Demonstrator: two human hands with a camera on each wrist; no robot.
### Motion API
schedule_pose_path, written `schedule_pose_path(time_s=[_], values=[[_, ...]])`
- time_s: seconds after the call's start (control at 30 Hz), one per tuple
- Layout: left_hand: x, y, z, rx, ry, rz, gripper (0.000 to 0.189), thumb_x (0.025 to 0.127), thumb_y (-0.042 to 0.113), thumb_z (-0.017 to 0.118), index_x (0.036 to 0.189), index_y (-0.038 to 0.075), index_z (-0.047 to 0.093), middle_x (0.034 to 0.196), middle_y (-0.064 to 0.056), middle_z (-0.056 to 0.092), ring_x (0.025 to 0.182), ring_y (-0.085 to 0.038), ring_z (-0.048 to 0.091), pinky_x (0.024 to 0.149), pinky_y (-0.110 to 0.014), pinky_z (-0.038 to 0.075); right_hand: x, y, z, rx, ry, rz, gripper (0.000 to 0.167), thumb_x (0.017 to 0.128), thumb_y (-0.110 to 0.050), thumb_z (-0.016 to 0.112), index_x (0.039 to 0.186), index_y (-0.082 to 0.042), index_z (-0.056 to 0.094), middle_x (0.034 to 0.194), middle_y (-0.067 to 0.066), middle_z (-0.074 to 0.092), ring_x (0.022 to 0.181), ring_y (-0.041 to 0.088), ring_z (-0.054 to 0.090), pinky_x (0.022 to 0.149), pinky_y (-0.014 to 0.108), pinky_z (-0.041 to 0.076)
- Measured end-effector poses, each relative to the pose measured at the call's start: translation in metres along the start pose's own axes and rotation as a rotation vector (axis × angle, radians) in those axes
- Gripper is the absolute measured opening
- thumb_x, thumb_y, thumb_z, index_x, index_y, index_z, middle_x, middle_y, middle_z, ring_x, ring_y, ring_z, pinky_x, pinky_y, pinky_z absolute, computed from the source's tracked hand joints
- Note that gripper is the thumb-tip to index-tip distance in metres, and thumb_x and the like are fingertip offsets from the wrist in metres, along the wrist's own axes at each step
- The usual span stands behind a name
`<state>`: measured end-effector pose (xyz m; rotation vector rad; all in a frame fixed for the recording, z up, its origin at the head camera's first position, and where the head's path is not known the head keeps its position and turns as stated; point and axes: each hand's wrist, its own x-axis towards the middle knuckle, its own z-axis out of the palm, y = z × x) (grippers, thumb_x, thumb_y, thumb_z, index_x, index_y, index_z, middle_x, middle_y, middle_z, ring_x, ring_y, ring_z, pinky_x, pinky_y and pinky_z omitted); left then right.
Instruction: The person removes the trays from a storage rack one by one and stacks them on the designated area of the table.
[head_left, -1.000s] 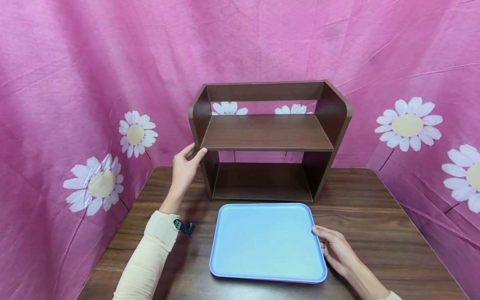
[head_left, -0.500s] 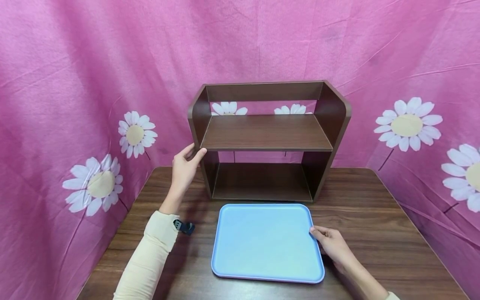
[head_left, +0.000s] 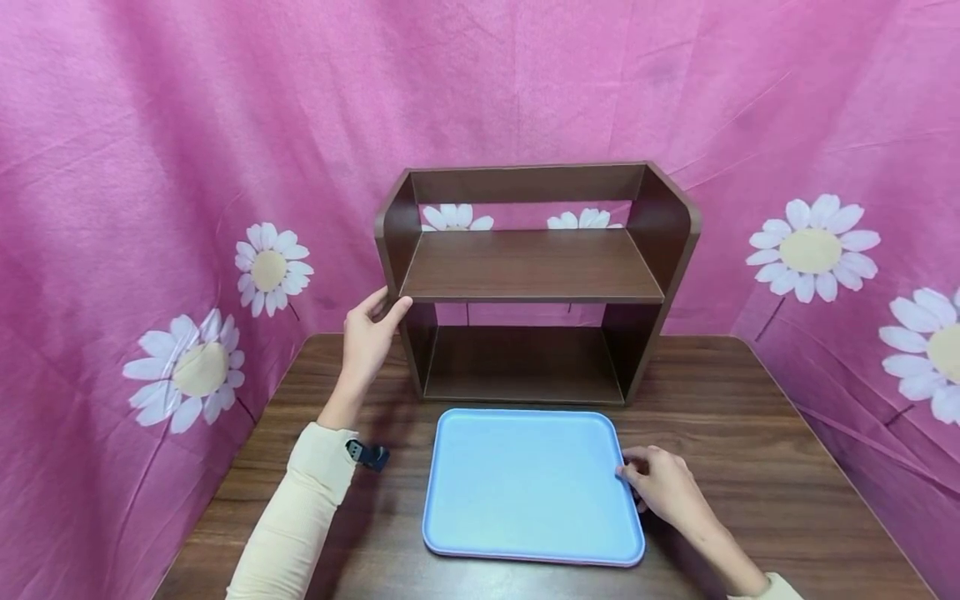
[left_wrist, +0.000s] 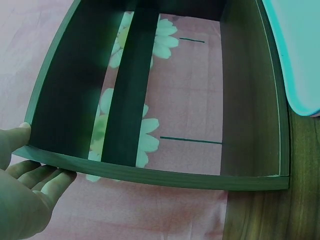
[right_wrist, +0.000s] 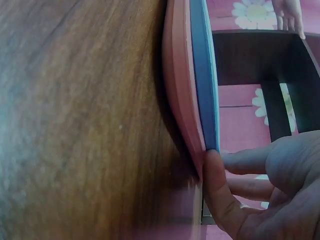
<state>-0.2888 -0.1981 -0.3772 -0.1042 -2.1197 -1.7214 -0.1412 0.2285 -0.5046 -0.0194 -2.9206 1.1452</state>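
A dark brown two-tier shelf (head_left: 540,267) stands upright on the table. My left hand (head_left: 367,337) holds the front edge of its left side panel, at the height of the middle board. In the left wrist view, the thumb (left_wrist: 18,135) is inside the panel and the other fingers are outside. In front of the shelf lies a light blue tray (head_left: 528,487), on top of a pink tray (right_wrist: 181,75) seen from the side in the right wrist view. My right hand (head_left: 667,487) pinches the right rim of the blue tray; some fingertips are hidden.
The wooden table (head_left: 750,450) extends on both sides of the trays. A pink curtain (head_left: 525,83) with white daisies hangs close behind and on both sides. The shelf base stands just behind the tray's far rim.
The blue tray's right edge has shifted slightly left. My right hand has moved a little with it, and its thumb sits lower on the rim. My left hand stays on the shelf.
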Motion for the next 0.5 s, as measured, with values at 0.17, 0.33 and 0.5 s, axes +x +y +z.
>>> schedule_pose_path(time_s=[0.17, 0.33, 0.5], values=[[0.0009, -0.0010, 0.0000, 0.002, 0.001, -0.006, 0.052, 0.098, 0.034, 0.081, 0.142, 0.008, 0.069, 0.134, -0.013, 0.075, 0.092, -0.001, 0.069, 0.072, -0.019, 0.062, 0.0006, 0.0012, 0.0004, -0.009, -0.025, 0.001, 0.033, 0.097, -0.006, 0.071, 0.126, 0.009, 0.071, 0.080, 0.001, 0.067, 0.049, 0.014, 0.064, 0.045, 0.028, 0.054], [0.0009, -0.0013, -0.0009, -0.004, 0.004, -0.014, 0.053, 0.098, 0.035, 0.081, 0.142, 0.009, 0.069, 0.134, -0.013, 0.075, 0.092, -0.001, 0.070, 0.076, -0.027, 0.064, 0.0021, 0.0002, -0.0011, -0.006, -0.036, 0.008, 0.033, 0.097, -0.007, 0.072, 0.125, 0.010, 0.071, 0.080, 0.001, 0.068, 0.050, 0.015, 0.065, 0.045, 0.028, 0.054], [-0.0026, -0.0023, -0.0029, 0.015, 0.007, 0.006, 0.053, 0.099, 0.035, 0.079, 0.143, 0.007, 0.068, 0.137, -0.014, 0.073, 0.106, -0.012, 0.073, 0.078, -0.023, 0.063, 0.0044, -0.0004, -0.0082, 0.017, -0.050, 0.026, 0.028, 0.099, -0.011, 0.073, 0.121, 0.007, 0.074, 0.072, 0.002, 0.069, 0.054, 0.016, 0.065, 0.047, 0.028, 0.056]])
